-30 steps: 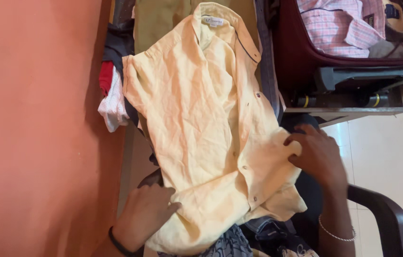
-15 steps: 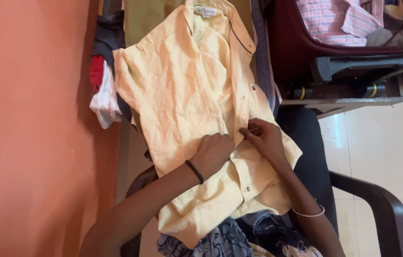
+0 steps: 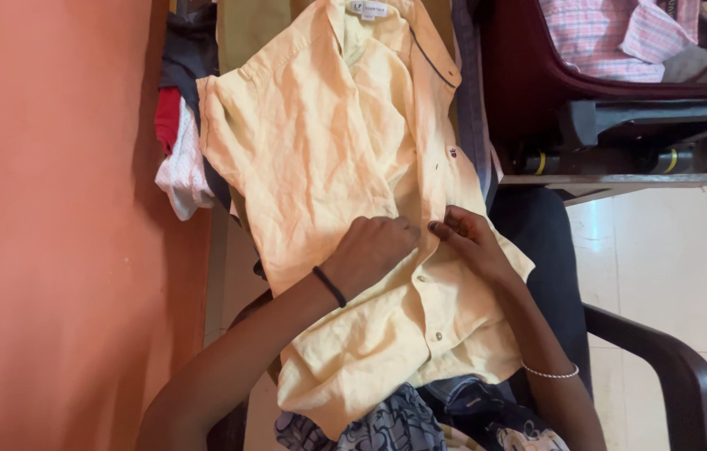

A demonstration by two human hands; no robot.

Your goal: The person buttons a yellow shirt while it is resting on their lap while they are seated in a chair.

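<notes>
Orange wall [image 3: 53, 209] alongside, left hand [image 3: 370, 250] and right hand [image 3: 470, 242] pinching yellow shirt [image 3: 328, 159] placket, fingertips meeting, wrists bent inward.

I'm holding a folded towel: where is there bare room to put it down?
Only the pale tiled floor, right of the dark plastic chair. The chair is crowded: pale yellow linen shirt, left hand, right hand.

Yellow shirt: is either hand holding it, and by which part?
Both hands, left hand and right hand, pinch the yellow shirt at its buttoned front edge, mid-length, grip on each side of the opening.
</notes>
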